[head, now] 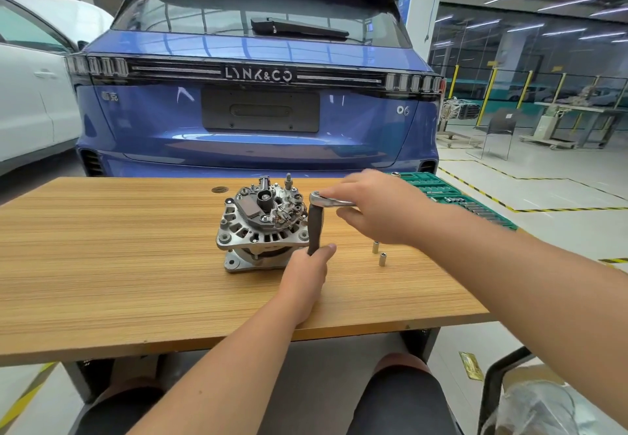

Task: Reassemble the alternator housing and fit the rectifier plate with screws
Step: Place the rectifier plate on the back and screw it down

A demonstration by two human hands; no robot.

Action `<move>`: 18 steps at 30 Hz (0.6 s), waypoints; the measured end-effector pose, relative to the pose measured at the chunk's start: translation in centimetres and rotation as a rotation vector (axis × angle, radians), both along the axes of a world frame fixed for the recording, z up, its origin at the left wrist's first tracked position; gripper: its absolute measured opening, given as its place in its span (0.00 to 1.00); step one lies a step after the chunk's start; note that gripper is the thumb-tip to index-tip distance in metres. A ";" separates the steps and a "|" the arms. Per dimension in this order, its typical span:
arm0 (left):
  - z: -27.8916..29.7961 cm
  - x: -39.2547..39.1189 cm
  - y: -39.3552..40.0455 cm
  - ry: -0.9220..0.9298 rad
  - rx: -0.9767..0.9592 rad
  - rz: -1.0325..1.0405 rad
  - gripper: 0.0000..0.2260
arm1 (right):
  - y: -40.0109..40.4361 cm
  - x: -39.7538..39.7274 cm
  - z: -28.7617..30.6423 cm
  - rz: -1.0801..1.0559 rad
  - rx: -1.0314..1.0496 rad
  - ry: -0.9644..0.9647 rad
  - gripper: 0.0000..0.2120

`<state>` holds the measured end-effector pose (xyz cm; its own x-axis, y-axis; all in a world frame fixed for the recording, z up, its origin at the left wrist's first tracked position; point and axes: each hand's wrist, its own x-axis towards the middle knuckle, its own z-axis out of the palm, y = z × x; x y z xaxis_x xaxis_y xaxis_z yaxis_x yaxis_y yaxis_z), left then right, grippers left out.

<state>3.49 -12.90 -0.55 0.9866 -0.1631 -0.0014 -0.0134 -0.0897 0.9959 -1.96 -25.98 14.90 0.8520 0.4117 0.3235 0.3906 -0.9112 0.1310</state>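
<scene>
The alternator [263, 227] sits on the wooden table [119, 264], near the middle and a bit toward the far edge. Its top side faces up, and you can see the dark plate and the little metal parts there. The left hand [307, 273] is just in front of the alternator, on its right side. This hand grips the bottom of a dark handle [315, 227] that stands up tall, right beside the alternator's right edge. The right hand [377, 208] is to the right of the alternator and a bit higher. Its fingers are curled around the shiny ratchet [331, 200], which lies flat across the top of the dark handle. The ratchet's round head is close to the alternator's top right side. Two small silver sockets [379, 253] stand on the table under the right arm, apart from the alternator. A green tool case [452, 196] lies open at the table's far right corner. A blue car [255, 94] is parked behind the table.
</scene>
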 end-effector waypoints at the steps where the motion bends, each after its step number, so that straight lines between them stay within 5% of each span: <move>1: 0.1 -0.1 0.0 0.009 -0.014 0.016 0.20 | 0.1 -0.3 -0.8 0.122 0.021 -0.189 0.14; 3: 0.3 -0.2 0.1 0.024 -0.057 0.032 0.18 | 0.7 -1.4 -3.5 0.352 0.306 -0.383 0.11; 8: 0.5 -0.3 0.1 0.019 -0.064 0.037 0.19 | 3.5 -0.7 -8.9 -0.185 1.251 0.362 0.20; 12: -0.2 -0.1 0.0 -0.015 -0.001 0.060 0.19 | 3.9 2.7 -7.8 -0.106 1.865 0.324 0.19; 14: 0.0 -0.2 0.0 -0.020 -0.025 0.060 0.18 | 4.2 3.6 -7.2 0.074 2.026 0.444 0.17; 18: 0.0 -0.4 -0.2 -0.012 -0.022 0.107 0.10 | 5.1 4.0 -7.4 0.175 1.950 0.547 0.17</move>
